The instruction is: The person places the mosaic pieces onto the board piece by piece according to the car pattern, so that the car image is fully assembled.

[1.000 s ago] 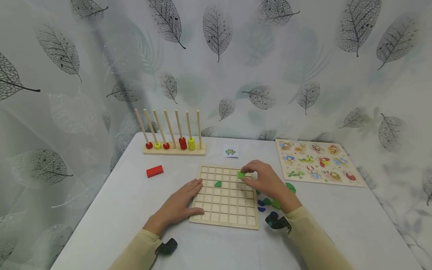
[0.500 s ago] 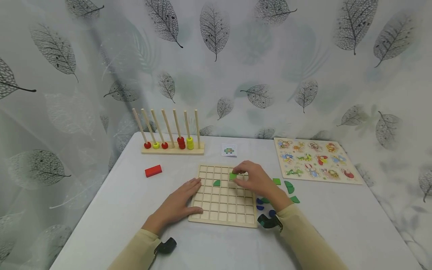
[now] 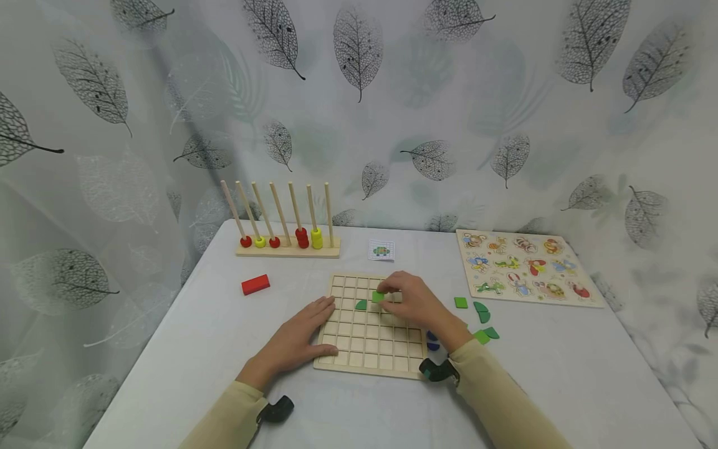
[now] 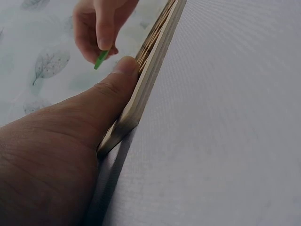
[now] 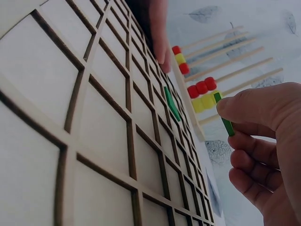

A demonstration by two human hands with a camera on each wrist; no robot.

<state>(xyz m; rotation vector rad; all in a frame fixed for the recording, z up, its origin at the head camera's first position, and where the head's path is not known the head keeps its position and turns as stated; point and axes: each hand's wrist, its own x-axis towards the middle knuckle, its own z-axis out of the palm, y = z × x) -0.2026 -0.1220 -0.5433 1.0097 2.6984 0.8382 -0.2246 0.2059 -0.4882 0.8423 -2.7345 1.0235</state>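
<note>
My right hand (image 3: 412, 302) pinches a light green square tile (image 3: 378, 297) between thumb and fingers, over the upper part of a wooden grid board (image 3: 359, 360). In the right wrist view the tile (image 5: 226, 120) is seen nearly edge-on, above the board's cells. A dark green quarter-round tile (image 3: 361, 305) sits in a cell just left of the held one. My left hand (image 3: 297, 333) rests on the board's left edge, fingers extended and thumb lying on the near left corner. In the left wrist view that thumb (image 4: 113, 87) presses along the board's edge.
Right of the board lie loose green tiles (image 3: 460, 302) and blue pieces (image 3: 432, 347), partly behind the right arm. Behind the board is a small picture card (image 3: 381, 251). A peg abacus (image 3: 287, 251), a red block (image 3: 255, 284) and an insect puzzle board (image 3: 530, 268) stand around it.
My right hand has carried the green square tile leftward across the board, close to the quarter-round tile. The left hand has stayed on the board's edge.
</note>
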